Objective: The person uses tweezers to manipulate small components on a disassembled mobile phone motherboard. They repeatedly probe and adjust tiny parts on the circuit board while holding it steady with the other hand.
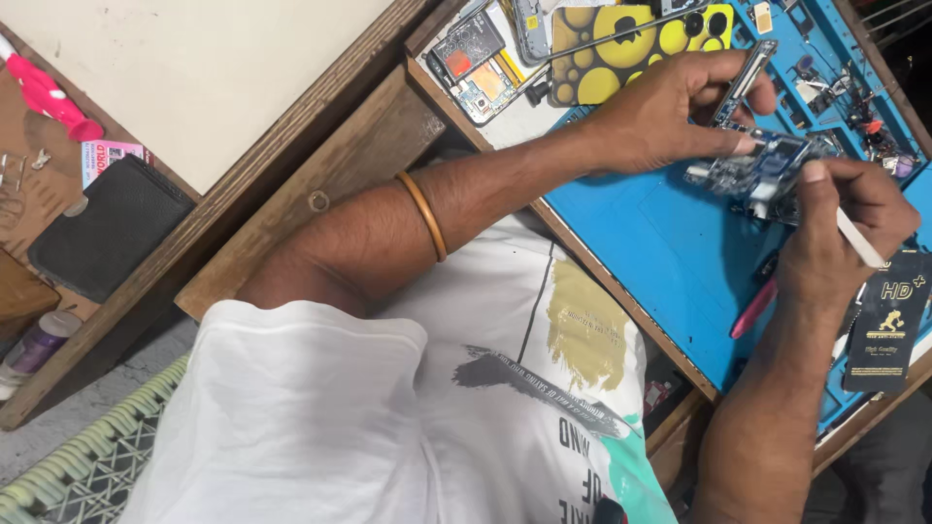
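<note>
My left hand [670, 112], with a bangle on its forearm, reaches over a blue work mat [660, 243]. Its fingers pinch a narrow grey phone part [749, 70] and press down on a small blue circuit board [762, 170]. My right hand [835, 228] comes in from below and grips a thin white stick tool [860, 239], with its thumb resting on the board's right end. The board is held just above the mat between both hands.
A yellow phone case with black spots [621, 39] and opened phone parts [476, 63] lie at the back. A pink tool [752, 309] lies on the mat, and a black packet [888, 320] lies at its right edge. On the left are a black wallet [107, 228] and a pink object [49, 97].
</note>
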